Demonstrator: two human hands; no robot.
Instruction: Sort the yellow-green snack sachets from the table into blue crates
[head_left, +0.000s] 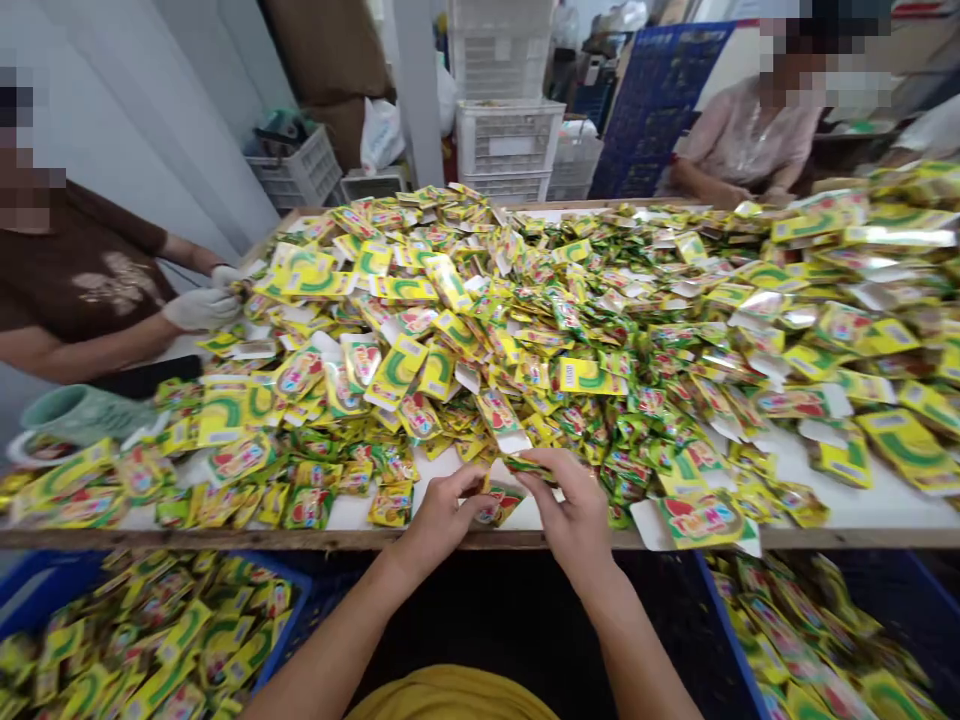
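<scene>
Close to the table's front edge, my left hand (441,512) grips a small printed carton (504,497) between thumb and fingers; its white inside faces up at the top. My right hand (576,508) pinches a small green and yellow packet (529,466) just above the carton's upper right side. Fingers cover part of both items. Right behind them stands another carton (497,415) with a white flap, leaning on the heap of yellow cartons and sachets (525,330). An open-ended carton (701,520) lies to the right of my right hand.
Blue crates (300,610) filled with cartons stand below the table edge (360,538) on both sides. A green mug (82,415) sits at the left. A gloved co-worker (82,290) is at left; another person (757,140) sits at the far right. White crates (506,140) are stacked behind.
</scene>
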